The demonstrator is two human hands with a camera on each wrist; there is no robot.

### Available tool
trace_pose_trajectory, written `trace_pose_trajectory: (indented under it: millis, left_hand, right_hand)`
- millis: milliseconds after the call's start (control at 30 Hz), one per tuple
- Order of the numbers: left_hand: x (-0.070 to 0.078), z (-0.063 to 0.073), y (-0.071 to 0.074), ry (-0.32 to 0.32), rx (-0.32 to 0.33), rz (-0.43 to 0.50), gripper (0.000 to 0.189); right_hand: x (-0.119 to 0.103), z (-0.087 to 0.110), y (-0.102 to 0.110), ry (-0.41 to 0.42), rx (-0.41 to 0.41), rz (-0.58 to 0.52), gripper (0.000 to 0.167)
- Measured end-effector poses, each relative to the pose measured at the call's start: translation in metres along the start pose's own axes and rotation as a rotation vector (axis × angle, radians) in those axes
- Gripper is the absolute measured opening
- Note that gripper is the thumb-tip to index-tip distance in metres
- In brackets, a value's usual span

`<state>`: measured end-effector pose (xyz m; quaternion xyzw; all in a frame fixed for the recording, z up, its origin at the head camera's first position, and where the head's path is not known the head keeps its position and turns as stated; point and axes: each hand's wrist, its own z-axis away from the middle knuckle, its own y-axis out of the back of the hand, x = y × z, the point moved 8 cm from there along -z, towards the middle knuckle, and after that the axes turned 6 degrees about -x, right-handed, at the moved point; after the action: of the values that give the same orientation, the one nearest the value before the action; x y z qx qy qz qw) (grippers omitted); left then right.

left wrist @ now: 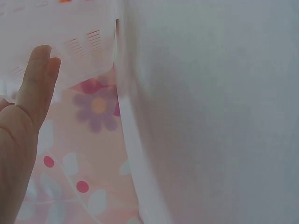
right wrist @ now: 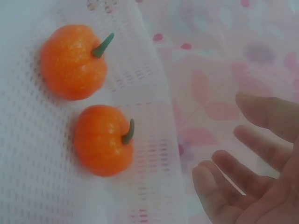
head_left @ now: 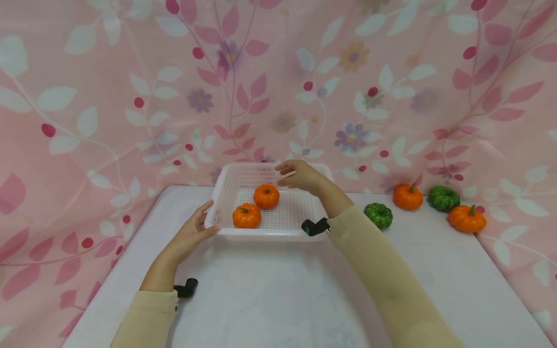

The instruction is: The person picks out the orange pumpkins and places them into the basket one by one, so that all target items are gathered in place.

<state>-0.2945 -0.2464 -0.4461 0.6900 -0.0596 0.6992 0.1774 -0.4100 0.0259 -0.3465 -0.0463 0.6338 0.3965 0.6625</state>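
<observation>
Two small orange pumpkins with green stems lie inside a white perforated plastic basket (head_left: 270, 234). The nearer pumpkin (head_left: 246, 216) sits toward the front left, and the other pumpkin (head_left: 266, 196) is just behind it. At the basket's left side is my left hand (head_left: 187, 237), its fingers extended along the outer wall and the thumb tip at the front corner. My right hand (head_left: 302, 176) hovers over the basket's back part, to the right of the pumpkins. In the right wrist view its fingers (right wrist: 252, 144) are spread and loosely bent, holding nothing.
On the white-covered table (head_left: 270, 290), right of the basket, lie a green pumpkin (head_left: 378, 215), an orange pumpkin (head_left: 407, 196), another green pumpkin (head_left: 443, 198) and another orange pumpkin (head_left: 467, 219). A pink floral cloth (head_left: 270, 96) hangs behind the table.
</observation>
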Motion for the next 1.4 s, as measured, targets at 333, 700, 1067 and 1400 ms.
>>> trace_pose_trajectory:
  millis: [333, 700, 1067, 1400]
  left_hand:
    - [-0.001, 0.001, 0.002, 0.008, 0.000, 0.006, 0.086]
    - [-0.004, -0.001, 0.004, 0.007, 0.001, 0.021, 0.086]
    - [-0.006, -0.001, 0.003, 0.020, 0.009, 0.000, 0.086]
    - [-0.005, -0.001, 0.003, 0.021, 0.007, -0.002, 0.087]
  right_hand:
    - [-0.004, 0.024, 0.004, 0.077, 0.055, 0.015, 0.045]
    - [-0.010, 0.057, 0.018, 0.155, 0.165, -0.006, 0.041]
    - [0.005, 0.089, 0.034, 0.223, 0.325, 0.030, 0.042]
    - [0.031, 0.118, 0.045, 0.272, 0.482, 0.016, 0.041]
